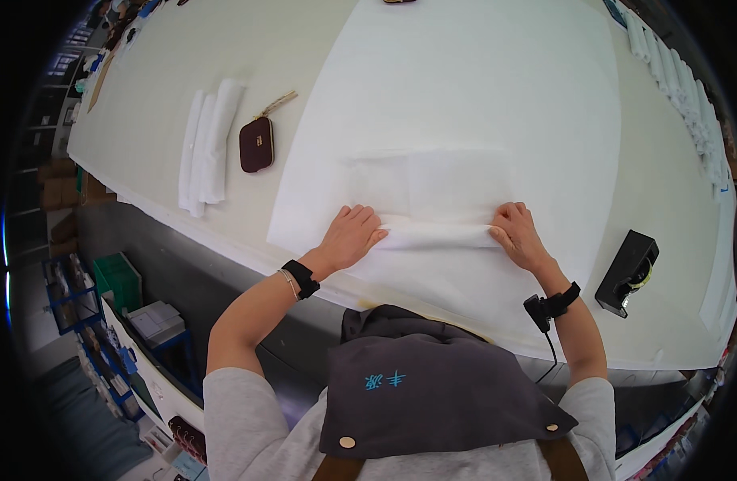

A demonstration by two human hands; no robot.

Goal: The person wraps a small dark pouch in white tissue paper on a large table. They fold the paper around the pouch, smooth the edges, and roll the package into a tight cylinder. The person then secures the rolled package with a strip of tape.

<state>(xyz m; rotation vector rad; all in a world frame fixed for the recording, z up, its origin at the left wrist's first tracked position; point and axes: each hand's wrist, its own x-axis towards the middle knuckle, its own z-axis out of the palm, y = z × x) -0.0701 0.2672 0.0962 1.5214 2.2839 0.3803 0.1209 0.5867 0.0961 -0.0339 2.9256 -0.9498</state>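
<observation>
Between my two hands lies a thin white sheet, its near part rolled into a narrow roll (437,235). The unrolled part of the thin sheet (433,180) lies flat beyond the roll and looks slightly see-through. My left hand (351,237) is closed on the roll's left end, thumb toward the middle. At the right end, my right hand (519,236) grips the roll with curled fingers. Both hands rest near the table's front edge, on a large white sheet (481,80) spread over the table.
Several white rolls (214,148) lie to the left, beside a dark maroon zip pouch (257,146) with a tasselled pull. A black tape dispenser (627,272) sits at the right. More white rolls (680,84) are lined up at the far right edge. A green crate (117,282) stands below left.
</observation>
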